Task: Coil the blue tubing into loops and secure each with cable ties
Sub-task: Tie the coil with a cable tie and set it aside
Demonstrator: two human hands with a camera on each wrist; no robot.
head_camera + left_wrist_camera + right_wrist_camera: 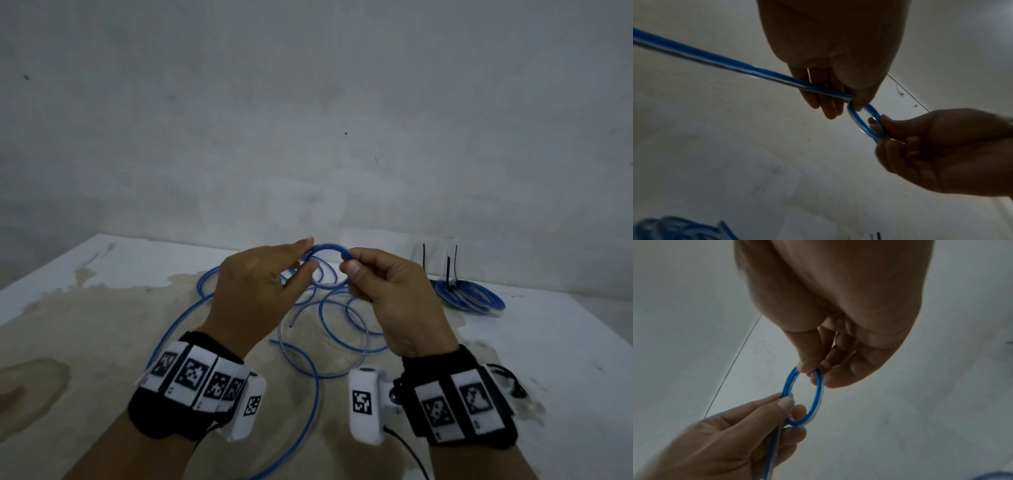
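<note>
Both hands hold a small loop of blue tubing [327,248] above the table. My left hand [301,260] pinches the loop's left side between thumb and forefinger, and my right hand [349,262] pinches its right side. The loop [865,123] shows as a narrow oval between the two hands in the left wrist view, with a long run of tubing [715,63] leading off to the left. In the right wrist view the loop [807,395] hangs between the fingertips [807,368] above and my left hand [785,404] below. More loose tubing [308,342] sprawls on the table under the hands.
A finished blue coil [469,294] lies at the back right with black cable ties [448,270] standing up from it. The white table [85,308] is stained brown across its middle. A bare grey wall [308,120] rises behind the table's far edge.
</note>
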